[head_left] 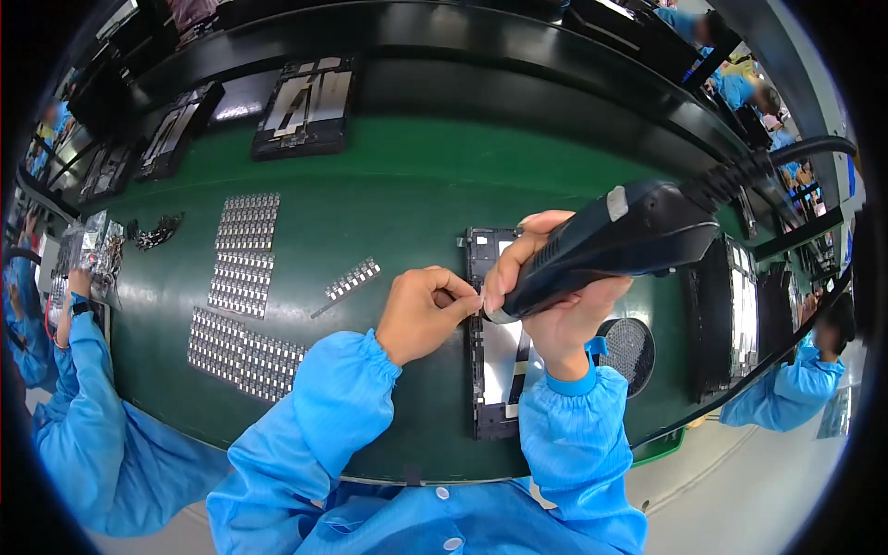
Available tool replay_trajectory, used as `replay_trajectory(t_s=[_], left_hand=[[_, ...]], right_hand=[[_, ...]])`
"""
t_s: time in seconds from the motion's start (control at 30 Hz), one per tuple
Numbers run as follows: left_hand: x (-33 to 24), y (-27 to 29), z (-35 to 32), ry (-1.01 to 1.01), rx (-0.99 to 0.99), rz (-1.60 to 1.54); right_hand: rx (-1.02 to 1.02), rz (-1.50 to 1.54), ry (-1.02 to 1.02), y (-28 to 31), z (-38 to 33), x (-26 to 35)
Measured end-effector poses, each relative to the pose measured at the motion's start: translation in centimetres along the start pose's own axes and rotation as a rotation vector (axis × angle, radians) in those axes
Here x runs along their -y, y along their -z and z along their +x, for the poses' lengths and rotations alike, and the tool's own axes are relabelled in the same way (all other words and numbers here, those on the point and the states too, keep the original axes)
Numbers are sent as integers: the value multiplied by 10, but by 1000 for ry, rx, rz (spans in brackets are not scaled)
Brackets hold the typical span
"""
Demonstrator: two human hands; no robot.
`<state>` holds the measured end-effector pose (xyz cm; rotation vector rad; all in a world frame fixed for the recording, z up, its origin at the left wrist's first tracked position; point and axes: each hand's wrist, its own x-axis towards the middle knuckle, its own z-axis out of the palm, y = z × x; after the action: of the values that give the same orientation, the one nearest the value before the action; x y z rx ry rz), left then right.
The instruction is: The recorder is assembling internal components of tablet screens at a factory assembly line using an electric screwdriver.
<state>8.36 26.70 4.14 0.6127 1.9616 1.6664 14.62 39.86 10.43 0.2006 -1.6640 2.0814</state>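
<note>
My right hand (564,319) is wrapped round a dark electric screwdriver (615,245), held tilted with its nose toward my left hand. A thick cable leaves its far end. My left hand (425,310) is closed in a pinch beside that nose; anything between thumb and finger is too small or hidden to make out. Both hands are over the left edge of a black device housing (497,416) with white panels inside, partly covered by my right hand and sleeve. A round black dish (638,324) of small grey pieces stands right of my right wrist.
Sheets of small parts (245,282) lie to the left on the green table (398,199), with a loose strip of parts (347,285) nearer my left hand. Another housing (305,106) sits at the back; several more stand upright (731,310) at right. A co-worker's arm (88,361) reaches in at left.
</note>
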Motion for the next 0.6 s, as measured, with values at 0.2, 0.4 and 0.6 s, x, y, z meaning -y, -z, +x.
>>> replay_trajectory(t_s=[0.2, 0.4, 0.6], left_hand=[[-3, 3, 3, 112, 12, -23], [-6, 6, 7, 203, 60, -67], [-7, 7, 6, 234, 68, -62]], right_hand=[[-62, 90, -56, -5, 1, -2], [-27, -15, -21, 0, 2, -8], [-26, 36, -40, -1, 2, -11]])
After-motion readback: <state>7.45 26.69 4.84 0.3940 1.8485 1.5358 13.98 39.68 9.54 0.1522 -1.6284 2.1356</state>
